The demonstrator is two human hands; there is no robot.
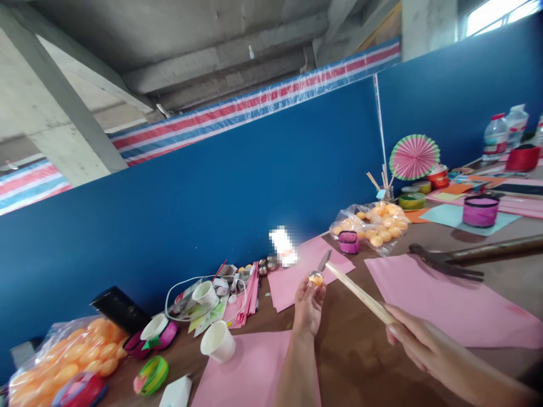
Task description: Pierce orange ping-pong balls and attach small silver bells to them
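Shiny ball [316, 278] is clamped in my left hand [309, 310]; my right hand [413, 338] grips a wooden-handled tool [360, 294], metal head [324, 259] near the ball.

A strip of brown tabletop [345, 339] gives passage between the left hand [309, 311] and the right hand [418, 339]; a slender, pale wooden stick [360, 293] in the right hand spans its far part. To the right, a flat pink paper sheet [462, 311] allows low movement until a claw hammer with dark metal head and brown wooden handle [443, 259] bars the far side. To the left, a white paper cup [218, 342] obstructs. Farther off, a clear plastic bag of orange balls [382, 223] narrows access; a smooth blue partition [237, 198] closes the rear.
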